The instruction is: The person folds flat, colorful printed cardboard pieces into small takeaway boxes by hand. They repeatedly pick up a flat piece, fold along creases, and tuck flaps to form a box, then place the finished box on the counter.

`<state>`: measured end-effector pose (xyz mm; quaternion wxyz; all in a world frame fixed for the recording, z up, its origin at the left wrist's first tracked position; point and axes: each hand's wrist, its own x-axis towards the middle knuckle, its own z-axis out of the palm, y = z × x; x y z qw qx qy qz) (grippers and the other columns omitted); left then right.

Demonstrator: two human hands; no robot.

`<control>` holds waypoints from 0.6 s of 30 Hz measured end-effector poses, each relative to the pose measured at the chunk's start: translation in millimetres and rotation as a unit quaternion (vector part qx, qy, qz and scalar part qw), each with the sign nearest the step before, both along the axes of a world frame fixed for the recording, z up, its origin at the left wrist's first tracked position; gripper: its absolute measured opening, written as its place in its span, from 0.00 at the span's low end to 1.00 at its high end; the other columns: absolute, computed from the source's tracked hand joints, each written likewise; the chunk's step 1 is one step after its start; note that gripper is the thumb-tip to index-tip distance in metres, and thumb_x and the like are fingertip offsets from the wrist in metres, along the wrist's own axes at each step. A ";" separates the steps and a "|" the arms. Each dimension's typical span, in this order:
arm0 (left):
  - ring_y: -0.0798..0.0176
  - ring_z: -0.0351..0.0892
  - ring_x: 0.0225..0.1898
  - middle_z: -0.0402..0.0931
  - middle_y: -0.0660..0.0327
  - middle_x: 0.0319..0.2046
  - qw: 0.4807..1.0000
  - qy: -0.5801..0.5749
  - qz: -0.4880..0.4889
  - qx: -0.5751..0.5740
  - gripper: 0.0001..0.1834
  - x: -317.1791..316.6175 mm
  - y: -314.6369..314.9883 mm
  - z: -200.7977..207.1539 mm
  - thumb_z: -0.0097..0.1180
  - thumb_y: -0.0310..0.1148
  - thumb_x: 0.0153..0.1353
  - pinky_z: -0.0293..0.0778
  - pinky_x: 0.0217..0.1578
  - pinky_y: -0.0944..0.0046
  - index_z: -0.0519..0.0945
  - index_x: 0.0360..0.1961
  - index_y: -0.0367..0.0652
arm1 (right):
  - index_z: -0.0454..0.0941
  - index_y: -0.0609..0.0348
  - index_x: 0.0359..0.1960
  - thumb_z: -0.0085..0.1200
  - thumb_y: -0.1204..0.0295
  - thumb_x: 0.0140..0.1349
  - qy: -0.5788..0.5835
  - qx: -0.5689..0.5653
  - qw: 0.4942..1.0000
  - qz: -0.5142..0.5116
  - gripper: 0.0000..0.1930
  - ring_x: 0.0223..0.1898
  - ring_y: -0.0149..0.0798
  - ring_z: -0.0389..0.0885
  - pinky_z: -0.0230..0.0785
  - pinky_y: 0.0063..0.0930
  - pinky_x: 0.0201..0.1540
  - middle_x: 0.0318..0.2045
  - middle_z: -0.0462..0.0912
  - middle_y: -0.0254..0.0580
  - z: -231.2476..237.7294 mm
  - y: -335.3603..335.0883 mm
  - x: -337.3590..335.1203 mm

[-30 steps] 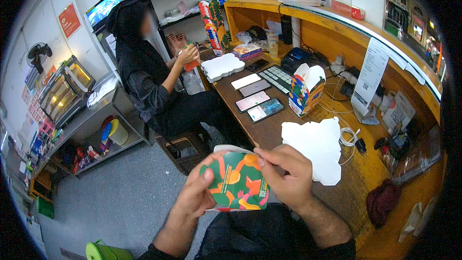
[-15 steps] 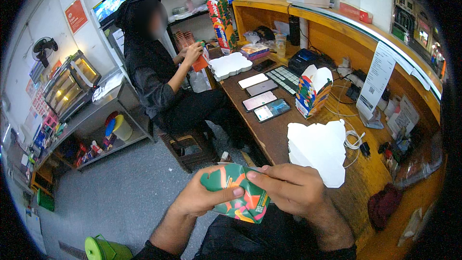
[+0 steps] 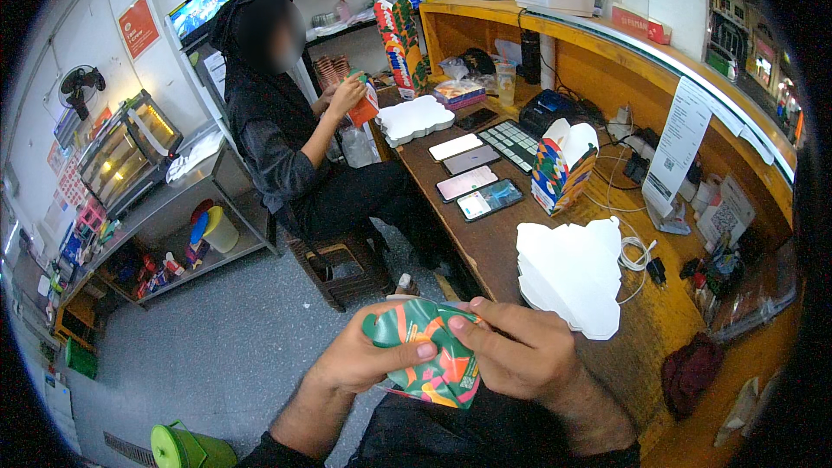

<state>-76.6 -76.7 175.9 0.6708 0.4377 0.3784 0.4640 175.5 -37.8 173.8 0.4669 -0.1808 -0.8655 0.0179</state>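
Above my lap I hold a green cardboard food box (image 3: 440, 380) with a pink, orange and yellow pattern, partly folded. My left hand (image 3: 364, 355) grips its left side, thumb laid flat across the printed face. At the upper right edge, my right hand (image 3: 524, 355) pinches the card between thumb and fingers. A pile of flat white-backed box blanks (image 3: 568, 277) lies on the counter just beyond my right hand. Behind it stands a folded food box (image 3: 562, 169) with its top flaps up. The underside of the box in my hands is hidden.
Several phones (image 3: 490, 198) and a keyboard (image 3: 510, 144) lie on the wooden counter (image 3: 459, 241). A white cable (image 3: 640, 256) coils at the right. Across from me a seated person (image 3: 277, 139) folds a red box (image 3: 366, 104) near more white blanks (image 3: 414, 120). A green bucket (image 3: 186, 448) stands on the floor.
The box and both my hands have shifted very slightly, with the right fingers drawn a little over the upper edge. The other person's hands and red box have moved slightly.
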 end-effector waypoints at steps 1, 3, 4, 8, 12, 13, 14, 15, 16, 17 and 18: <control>0.64 0.90 0.47 0.90 0.57 0.47 1.000 0.003 -0.003 0.008 0.21 0.6 0.4 0.1 0.77 0.25 0.64 0.86 0.52 0.60 0.85 0.57 0.34 | 0.87 0.61 0.59 0.68 0.73 0.63 0.000 0.007 1.000 0.001 0.22 0.51 0.49 0.93 0.90 0.36 0.49 0.50 0.88 0.54 0.4 0.3 -0.3; 0.67 0.88 0.48 0.88 0.60 0.47 0.999 0.018 0.001 0.030 0.20 -0.1 0.2 -0.7 0.76 0.26 0.67 0.85 0.51 0.63 0.83 0.56 0.36 | 0.87 0.62 0.61 0.65 0.73 0.64 -0.065 0.051 0.996 -0.027 0.22 0.54 0.51 0.92 0.89 0.37 0.52 0.53 0.87 0.55 4.6 -1.3 2.8; 0.68 0.87 0.48 0.88 0.61 0.47 0.999 0.030 0.007 0.045 0.19 -0.7 0.1 -1.5 0.75 0.26 0.68 0.85 0.51 0.65 0.82 0.56 0.36 | 0.87 0.62 0.61 0.64 0.73 0.65 -0.093 0.066 0.993 -0.033 0.22 0.55 0.51 0.91 0.89 0.37 0.54 0.54 0.87 0.56 7.3 -1.3 4.6; 0.71 0.84 0.49 0.85 0.64 0.47 0.992 0.068 0.044 0.092 0.19 -0.9 -0.9 -1.1 0.74 0.27 0.69 0.81 0.51 0.68 0.78 0.55 0.39 | 0.86 0.60 0.63 0.62 0.74 0.67 -0.142 0.065 0.988 -0.018 0.22 0.58 0.50 0.90 0.87 0.39 0.59 0.59 0.86 0.54 15.6 3.3 9.3; 0.72 0.83 0.52 0.84 0.63 0.50 0.990 0.070 0.049 0.110 0.19 0.8 -5.4 5.4 0.73 0.26 0.70 0.80 0.54 0.67 0.77 0.57 0.39 | 0.88 0.57 0.61 0.67 0.75 0.66 -0.010 -0.100 0.990 0.103 0.21 0.60 0.47 0.89 0.84 0.40 0.61 0.58 0.89 0.49 2.1 24.2 11.0; 0.72 0.83 0.52 0.84 0.63 0.50 0.988 0.081 0.051 0.123 0.20 2.2 -6.3 5.9 0.73 0.26 0.70 0.80 0.54 0.67 0.77 0.57 0.38 | 0.89 0.57 0.60 0.69 0.76 0.66 0.037 -0.151 0.977 0.145 0.20 0.60 0.47 0.89 0.84 0.40 0.62 0.57 0.89 0.48 -1.7 29.1 11.8; 0.72 0.83 0.53 0.84 0.63 0.50 0.985 0.093 0.053 0.135 0.20 4.3 -6.9 5.9 0.73 0.26 0.71 0.80 0.54 0.67 0.77 0.58 0.38 | 0.90 0.57 0.59 0.70 0.76 0.66 0.054 -0.223 0.961 0.151 0.19 0.60 0.47 0.89 0.82 0.41 0.63 0.56 0.90 0.47 -1.6 29.1 11.2; 0.72 0.83 0.53 0.85 0.62 0.51 0.982 0.104 0.055 0.148 0.20 5.4 -7.3 5.4 0.72 0.26 0.71 0.80 0.55 0.66 0.78 0.58 0.37 | 0.90 0.57 0.57 0.71 0.76 0.66 0.071 -0.295 0.940 0.156 0.18 0.60 0.47 0.89 0.81 0.41 0.64 0.55 0.91 0.47 -1.3 28.7 9.7; 0.71 0.83 0.53 0.85 0.62 0.51 0.981 0.118 0.057 0.145 0.20 5.0 -7.2 3.5 0.72 0.26 0.71 0.80 0.55 0.66 0.78 0.59 0.37 | 0.91 0.57 0.56 0.72 0.76 0.65 0.088 -0.365 0.913 0.159 0.17 0.60 0.46 0.89 0.79 0.41 0.65 0.54 0.92 0.47 -1.2 28.1 7.7; 0.71 0.83 0.54 0.85 0.61 0.52 0.979 0.133 0.058 0.143 0.20 4.5 -6.4 0.8 0.72 0.25 0.71 0.80 0.56 0.65 0.78 0.59 0.36 | 0.92 0.58 0.55 0.72 0.75 0.66 0.122 -0.388 0.899 0.161 0.15 0.59 0.47 0.89 0.78 0.41 0.66 0.54 0.92 0.47 -3.6 27.3 2.6; 0.71 0.83 0.54 0.85 0.61 0.52 0.977 0.148 0.059 0.141 0.20 4.0 -5.2 -2.2 0.72 0.25 0.71 0.80 0.56 0.65 0.78 0.59 0.35 | 0.92 0.58 0.53 0.72 0.75 0.66 0.157 -0.410 0.884 0.162 0.14 0.58 0.47 0.89 0.77 0.41 0.67 0.54 0.92 0.47 -8.5 26.4 -4.7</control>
